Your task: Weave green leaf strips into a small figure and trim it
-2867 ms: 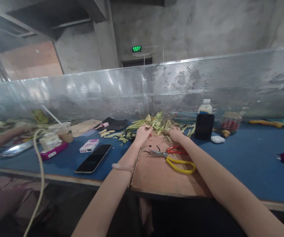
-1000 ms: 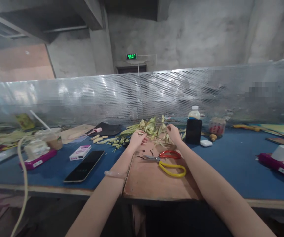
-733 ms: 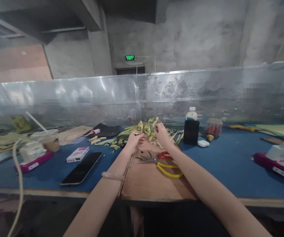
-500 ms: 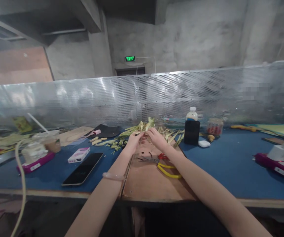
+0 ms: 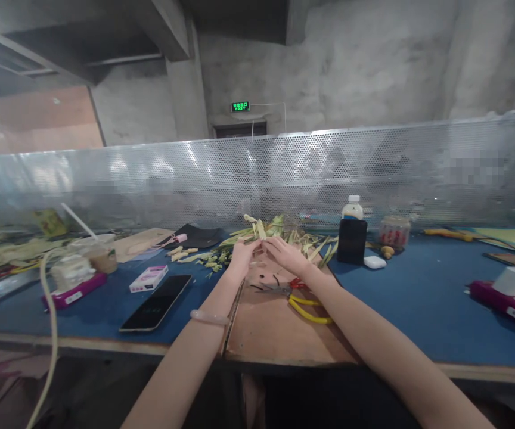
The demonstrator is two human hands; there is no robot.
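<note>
Over the board (image 5: 279,339), left hand (image 5: 241,258) and right hand (image 5: 287,256) pinch a pale strip (image 5: 261,229), seemingly mid-work; many stems (image 5: 309,242) lie loose around.

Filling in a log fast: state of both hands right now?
Left hand: closed, holding a pale plant strip.
Right hand: closed on that strip too.

The board (image 5: 284,342) is matt wood. On it, the scissors (image 5: 288,291) pair greyish metal blades with smooth, plastic-looking handles. At its far end the strips (image 5: 307,243) look dry and fibrous. Left of it, the phone (image 5: 157,302) is glossy, the box (image 5: 149,278) smooth card; right of it, the case (image 5: 375,262) seems smooth plastic. Beyond it, the panel (image 5: 324,158) is shiny perforated metal, the wall (image 5: 374,65) rough, matt concrete.
</note>
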